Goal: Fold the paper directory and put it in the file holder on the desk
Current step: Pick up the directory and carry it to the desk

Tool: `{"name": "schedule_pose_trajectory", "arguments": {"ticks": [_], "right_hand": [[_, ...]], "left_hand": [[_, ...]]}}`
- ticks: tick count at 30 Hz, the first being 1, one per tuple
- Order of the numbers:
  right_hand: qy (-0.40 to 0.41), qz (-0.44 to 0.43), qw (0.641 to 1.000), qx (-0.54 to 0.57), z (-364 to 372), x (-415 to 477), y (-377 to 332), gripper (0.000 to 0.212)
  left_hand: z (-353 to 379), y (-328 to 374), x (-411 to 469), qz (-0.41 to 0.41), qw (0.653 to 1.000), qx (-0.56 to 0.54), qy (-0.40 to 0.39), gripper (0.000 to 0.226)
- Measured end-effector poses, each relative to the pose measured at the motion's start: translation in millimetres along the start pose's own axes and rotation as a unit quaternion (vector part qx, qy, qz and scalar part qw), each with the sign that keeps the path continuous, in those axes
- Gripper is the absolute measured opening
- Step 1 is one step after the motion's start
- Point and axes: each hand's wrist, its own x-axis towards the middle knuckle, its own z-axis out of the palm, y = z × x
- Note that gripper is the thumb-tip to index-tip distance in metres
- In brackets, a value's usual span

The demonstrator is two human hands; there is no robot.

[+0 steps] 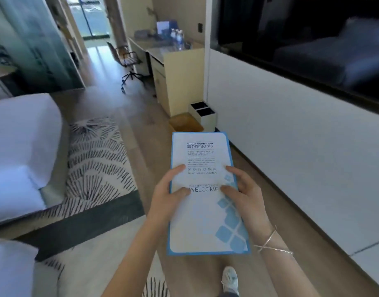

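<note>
The paper directory [203, 159] is a white sheet with a blue border, printed "Guest Service Directory" and "WELCOME". I hold it folded shut and upright in front of me, over the wooden floor. My left hand [166, 196] grips its left edge with thumb and forefinger on the cover. My right hand [246, 194] grips the right edge the same way; thin bracelets circle that wrist. The desk [162, 52] stands far ahead against the wall. On it a blue file holder [164, 27] stands upright at the back, blurred by distance.
Water bottles [179, 38] stand on the desk beside the holder. A wire chair [128, 58] sits left of the desk. A white two-part bin [203, 115] and a wooden basket [185, 123] stand at the desk's near end. A white bed [19, 146] and patterned rug [94, 159] lie left.
</note>
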Motion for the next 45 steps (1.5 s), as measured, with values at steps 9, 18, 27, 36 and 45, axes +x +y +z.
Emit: {"name": "schedule_pose_trajectory", "arguments": {"ticks": [9,18,27,36,45], "right_hand": [[-0.183,0.021,0.983,-0.005,70,197,0,0.044],[-0.286,0.053,0.956,-0.025,156,368,12,0.044],[-0.326,0.063,0.943,-0.031,315,548,52,0.044],[-0.301,0.039,0.953,-0.018,488,742,9,0.045],[-0.291,0.045,0.955,-0.030,619,967,31,0.045]], "left_hand": [[-23,-1,133,-0.020,0.984,-0.028,0.176,0.052],[-58,-5,274,-0.031,0.959,-0.049,0.276,0.052],[-173,-27,467,-0.030,0.950,-0.058,0.306,0.051],[-304,28,705,-0.001,0.962,-0.049,0.268,0.054],[-391,15,954,-0.018,0.963,-0.042,0.264,0.051]]}}
